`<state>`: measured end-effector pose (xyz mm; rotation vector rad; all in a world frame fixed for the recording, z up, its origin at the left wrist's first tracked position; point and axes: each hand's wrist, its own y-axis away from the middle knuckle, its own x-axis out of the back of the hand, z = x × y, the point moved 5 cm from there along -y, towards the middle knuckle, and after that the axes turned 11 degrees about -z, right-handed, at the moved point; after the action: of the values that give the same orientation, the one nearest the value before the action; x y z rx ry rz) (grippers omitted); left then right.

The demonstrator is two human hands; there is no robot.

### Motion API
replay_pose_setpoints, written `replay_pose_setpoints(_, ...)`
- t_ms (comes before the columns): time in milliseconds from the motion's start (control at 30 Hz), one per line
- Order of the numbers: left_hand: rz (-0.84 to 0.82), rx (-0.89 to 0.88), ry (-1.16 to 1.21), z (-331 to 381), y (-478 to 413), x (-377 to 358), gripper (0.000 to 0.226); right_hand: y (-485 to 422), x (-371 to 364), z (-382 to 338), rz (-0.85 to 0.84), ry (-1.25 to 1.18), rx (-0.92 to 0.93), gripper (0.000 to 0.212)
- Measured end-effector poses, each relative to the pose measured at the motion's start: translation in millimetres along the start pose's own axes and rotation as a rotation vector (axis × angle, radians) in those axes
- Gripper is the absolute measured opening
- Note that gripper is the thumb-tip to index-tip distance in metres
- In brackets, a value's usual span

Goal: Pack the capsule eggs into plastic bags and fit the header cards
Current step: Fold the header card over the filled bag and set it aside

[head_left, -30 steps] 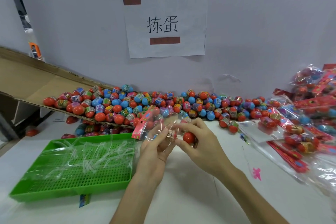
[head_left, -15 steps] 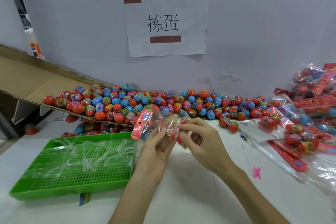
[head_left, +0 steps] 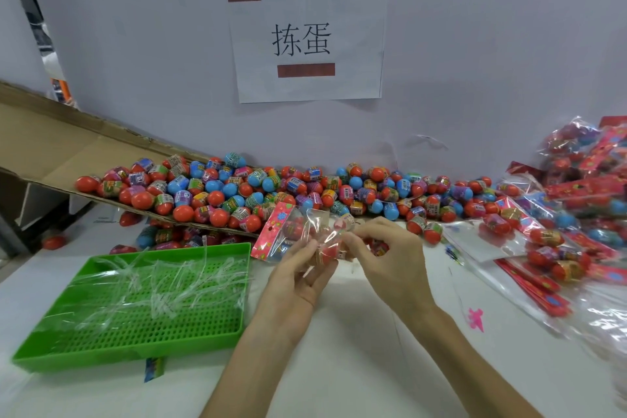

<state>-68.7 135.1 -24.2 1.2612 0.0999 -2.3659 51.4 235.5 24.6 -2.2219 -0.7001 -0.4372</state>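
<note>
A clear plastic bag with a pink header card at its left end lies sideways above the table's middle. Red capsule eggs show inside it. My left hand holds the bag from below, fingers curled around its open right end. My right hand pinches the bag's mouth, where a red capsule egg sits between the two hands. A long heap of loose capsule eggs, red, blue and purple, runs along the wall behind.
A green perforated tray with clear plastic strips stands at the left. A cardboard ramp slopes down from the far left under the eggs. Packed bags with red cards pile up at the right. A paper sign hangs on the wall.
The red egg that my right hand held outside the bag has gone in through the bag's mouth. Both hands stayed close together at the bag's right end.
</note>
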Motion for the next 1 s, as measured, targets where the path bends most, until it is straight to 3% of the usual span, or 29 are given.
replay_pose_setpoints(133, 0.019, -0.037, 0.007, 6.5, -1.6, 2.7, 0.057, -0.1, -11.7, 1.3, -0.181, 0.015, 0.035, 0.038)
replay_pose_setpoints(200, 0.015, -0.028, -0.004, 6.5, -1.7, 2.6, 0.056, 0.1, -12.9, 1.7, -0.181, 0.064, 0.026, 0.046)
replay_pose_setpoints(400, -0.033, 0.048, -0.076, -1.0, 1.4, -2.6, 0.041, 0.1, -2.8, 0.9, -0.029, 0.066, 0.009, 0.018)
replay_pose_setpoints(467, -0.048, 0.049, -0.084, -1.0, 1.6, -4.2, 0.044, 0.1, -4.4, 2.7, -0.06, 0.048, -0.006, 0.012)
replay_pose_setpoints(667, -0.027, 0.038, -0.066, 0.2, 0.5, -1.3, 0.041, 2.7, -15.3, 2.6, -0.272, 0.1, -0.036, 0.027)
replay_pose_setpoints(833, 0.006, 0.034, -0.018, 1.0, 0.1, -1.2, 0.059, -1.2, -1.0, -3.8, -0.064, -0.039, -0.043, 0.028)
replay_pose_setpoints(1000, 0.015, 0.059, 0.025, -1.9, -0.1, -2.1, 0.058, -3.4, 16.7, -2.8, 0.094, -0.208, -0.094, 0.034)
